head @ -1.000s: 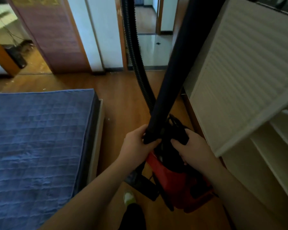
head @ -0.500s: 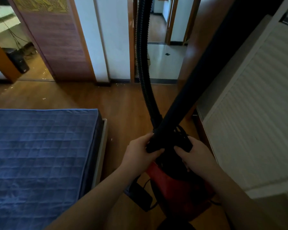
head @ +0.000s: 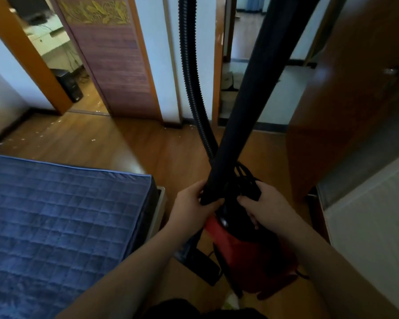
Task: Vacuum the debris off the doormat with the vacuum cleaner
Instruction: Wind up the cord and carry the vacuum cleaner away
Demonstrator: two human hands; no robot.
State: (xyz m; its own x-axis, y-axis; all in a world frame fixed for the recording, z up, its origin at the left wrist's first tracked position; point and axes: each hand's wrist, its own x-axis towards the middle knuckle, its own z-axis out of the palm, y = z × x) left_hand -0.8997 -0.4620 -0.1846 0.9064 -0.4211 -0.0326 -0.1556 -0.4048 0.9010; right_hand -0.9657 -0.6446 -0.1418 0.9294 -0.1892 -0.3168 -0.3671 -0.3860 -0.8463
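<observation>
The red vacuum cleaner [head: 247, 254] sits low in the middle of the view, above the wooden floor [head: 115, 143] and just in front of the person's body. Whether its base touches the floor cannot be determined. A wide black tube [head: 247, 95] rises from the top of the unit and slants up and to the right, out of the top edge. A ribbed black hose [head: 189, 72] runs beside it on the left, from the top edge down to a point behind the tube's lower end. A bundle of black cord [head: 244, 178] lies on top of the unit, just right of the tube.

The left hand [head: 191, 206] grips the lower end of the tube, fingers and thumb curled round it. The right hand [head: 267, 208] grips the black top part of the unit, beside the cord bundle; fingers are curled.

No doormat can be identified in this view.

A blue quilted mattress [head: 55, 226] fills the lower left, its corner near the left forearm. A brown door [head: 346, 107] stands at the right, with a white louvred panel [head: 378, 226] below it. At the far wall, a purple panel with a gold leaf pattern [head: 111, 65] stands beside an opening to another room. Small white scraps [head: 44, 132] are scattered on the floor near that wall.
</observation>
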